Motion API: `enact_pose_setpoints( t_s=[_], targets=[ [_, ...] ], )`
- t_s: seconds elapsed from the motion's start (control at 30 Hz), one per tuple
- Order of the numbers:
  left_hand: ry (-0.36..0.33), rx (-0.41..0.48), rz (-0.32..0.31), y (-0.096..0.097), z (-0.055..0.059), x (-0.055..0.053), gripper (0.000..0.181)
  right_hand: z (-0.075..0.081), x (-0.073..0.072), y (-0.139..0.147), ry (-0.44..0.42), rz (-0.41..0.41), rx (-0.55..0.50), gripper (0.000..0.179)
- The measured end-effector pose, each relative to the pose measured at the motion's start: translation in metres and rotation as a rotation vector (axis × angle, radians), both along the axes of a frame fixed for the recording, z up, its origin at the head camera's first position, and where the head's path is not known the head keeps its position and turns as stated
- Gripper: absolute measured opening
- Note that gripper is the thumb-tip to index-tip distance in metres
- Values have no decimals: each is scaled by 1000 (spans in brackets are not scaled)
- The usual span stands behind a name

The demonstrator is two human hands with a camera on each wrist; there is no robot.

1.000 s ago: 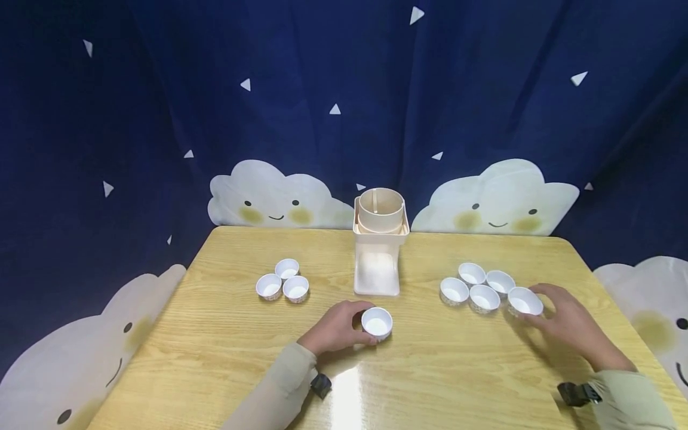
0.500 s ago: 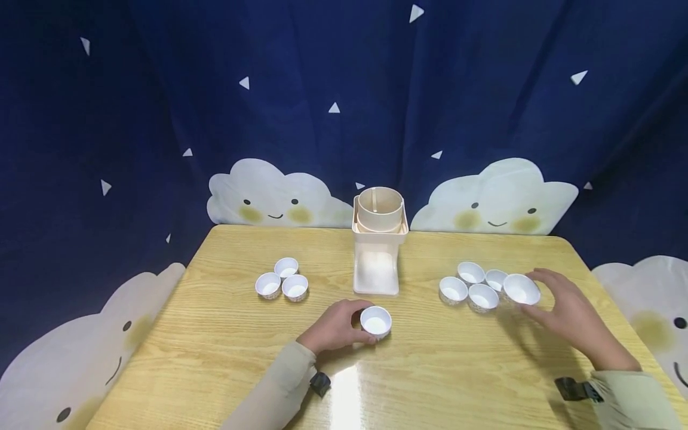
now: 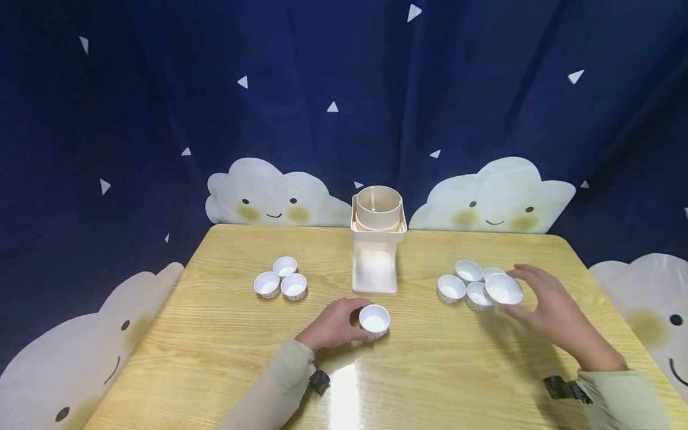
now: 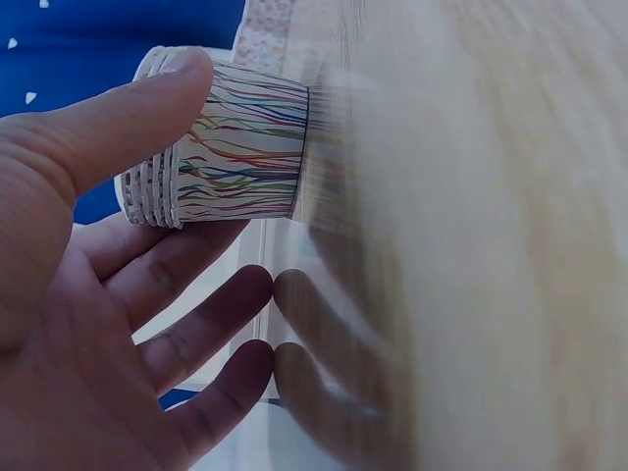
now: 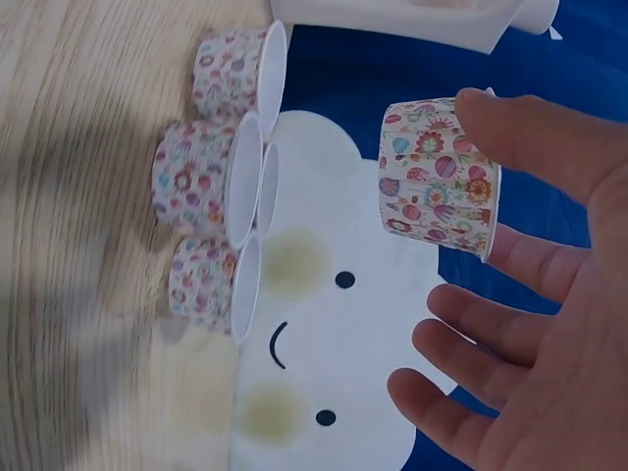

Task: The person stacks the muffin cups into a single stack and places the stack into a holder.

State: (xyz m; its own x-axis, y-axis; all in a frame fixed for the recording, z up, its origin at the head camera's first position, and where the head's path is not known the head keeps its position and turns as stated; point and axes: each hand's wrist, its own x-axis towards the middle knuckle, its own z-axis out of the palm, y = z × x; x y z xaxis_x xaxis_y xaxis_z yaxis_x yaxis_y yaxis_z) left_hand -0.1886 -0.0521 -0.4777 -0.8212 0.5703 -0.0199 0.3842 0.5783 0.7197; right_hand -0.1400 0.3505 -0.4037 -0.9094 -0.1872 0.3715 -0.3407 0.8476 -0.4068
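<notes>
My left hand (image 3: 335, 325) pinches a small stack of paper cups (image 4: 245, 147) between thumb and fingers. The outer cup has wavy coloured lines, and several rims show nested together; the stack stands upright on the table. My right hand (image 3: 553, 310) pinches one flower-patterned paper cup (image 5: 437, 177) by its rim, lifted above the table. Close beside and below it, several flower-patterned cups (image 5: 201, 182) stand on the table, partly hidden by the held cup in the head view.
A beige stand with a round holder (image 3: 378, 209) on top is at the back middle of the wooden table (image 3: 430, 370). Three more white cups (image 3: 294, 287) are grouped at the left. A dark blue curtain (image 3: 301, 71) hangs behind.
My right hand has raised its cup off the table and carried it leftward, over the edge of the right group. The left hand has stayed in place with its stack.
</notes>
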Motion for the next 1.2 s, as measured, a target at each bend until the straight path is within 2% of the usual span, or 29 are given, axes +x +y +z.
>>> enact_pose_setpoints(
  t_s=[0.13,0.37,0.7,0.87,1.2],
  targets=[
    [0,5,4,0,-1,0,50,-1,-4,-9,19,20,14,64],
    [-1,4,6,-1,-2,1,51,1,-9,-28,-15,58,15,63],
    [-4,1,4,-4,-3,0,50,-1,-14,-65,-20,115,21,58],
    [2,9,-5,-3,-3,0,49,-5,-16,-69,11,146,29,58],
    [9,8,9,2,2,1,51,-9,-19,-78,16,175,35,56]
  ],
)
